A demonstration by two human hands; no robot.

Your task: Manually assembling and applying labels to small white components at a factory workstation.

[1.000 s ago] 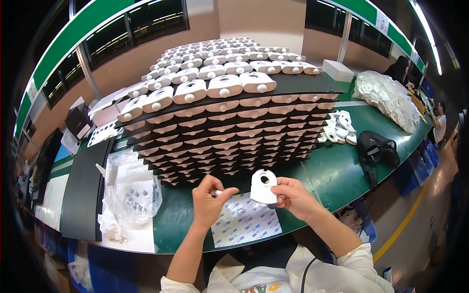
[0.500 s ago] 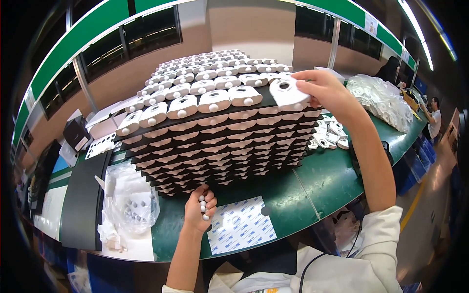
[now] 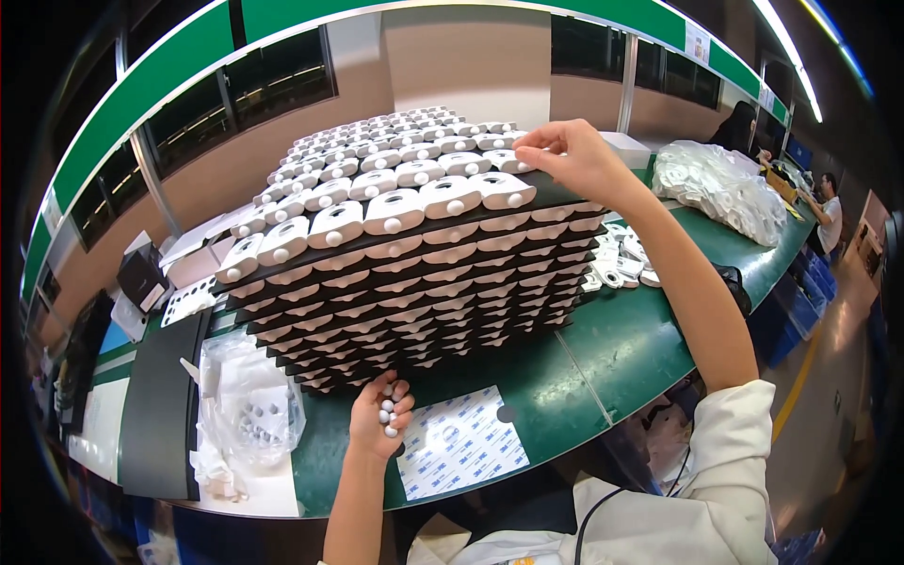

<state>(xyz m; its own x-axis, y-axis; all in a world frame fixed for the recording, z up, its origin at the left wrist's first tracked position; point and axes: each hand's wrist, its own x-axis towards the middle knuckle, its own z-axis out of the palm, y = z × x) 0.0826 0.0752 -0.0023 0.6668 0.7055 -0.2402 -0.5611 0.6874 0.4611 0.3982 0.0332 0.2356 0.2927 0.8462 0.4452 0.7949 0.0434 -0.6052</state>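
Observation:
Several small white balls (image 3: 387,416) show between the curled fingers of my left hand (image 3: 375,414), in front of the stack's lower near edge. My right hand (image 3: 570,160) is over the stack's right top edge, thumb and forefinger drawn together at the end of a white moulded part (image 3: 504,160); whether anything is pinched between the fingertips is hidden. Rows of such white parts, each with a white ball at its near end, cover the top black sheet of the tall layered stack (image 3: 414,292). At the near row's right end lies another white part (image 3: 507,190).
A clear bag (image 3: 250,405) with small balls lies to the left, beside black sheets (image 3: 160,405). A blue-printed white sheet (image 3: 461,443) is on the green table (image 3: 565,377). Loose white parts (image 3: 621,259) and a big plastic bag (image 3: 720,193) are right; people sit farther off.
My right hand has set the white part down at the right end of the near row and shifted slightly left. My left hand still holds the balls. The view has moved a little.

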